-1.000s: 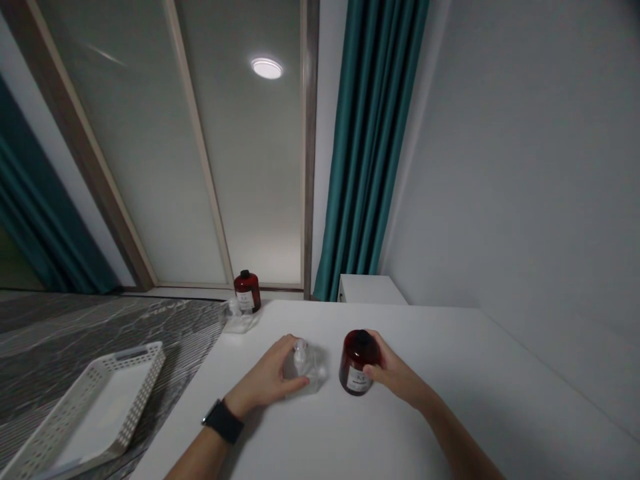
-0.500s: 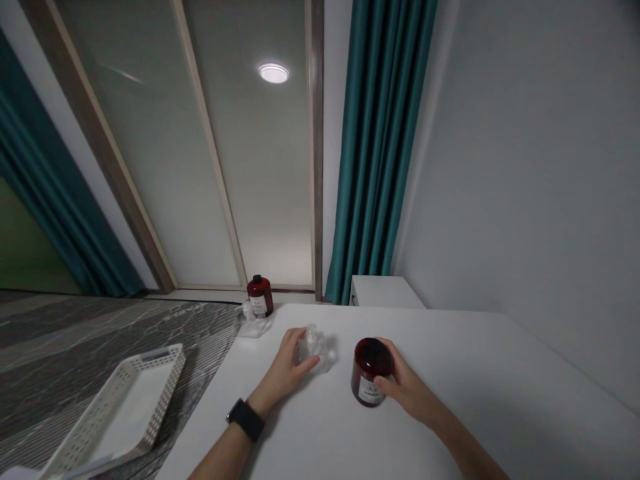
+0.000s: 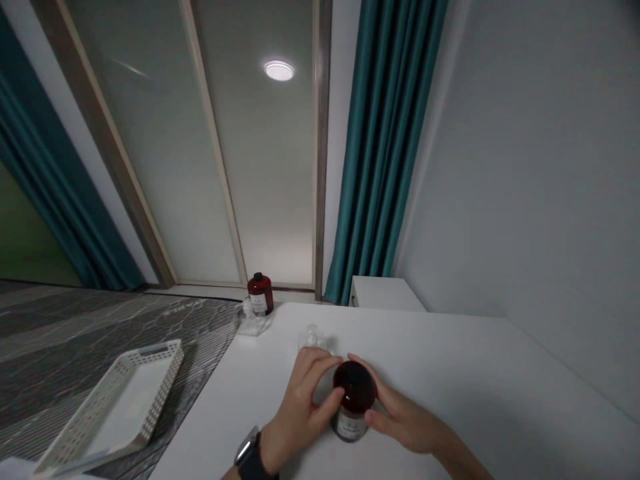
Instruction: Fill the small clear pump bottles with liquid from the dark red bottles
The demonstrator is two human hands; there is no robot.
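A dark red bottle (image 3: 354, 400) with a black cap and a white label stands on the white table (image 3: 475, 387) in front of me. My left hand (image 3: 300, 410) is wrapped round its left side, fingers near the cap. My right hand (image 3: 400, 417) grips its right side. A clear bottle (image 3: 314, 339) with a clear stopper stands just behind my left hand, untouched.
A second dark red bottle (image 3: 261, 294) and a small clear bottle (image 3: 249, 315) sit on the grey patterned surface past the table's left corner. A white perforated tray (image 3: 115, 407) lies at lower left. A low white cabinet (image 3: 387, 295) stands by the teal curtain.
My left hand let go of the clear bottle and moved right onto the red bottle. The red bottle, with my right hand, has come nearer to me.
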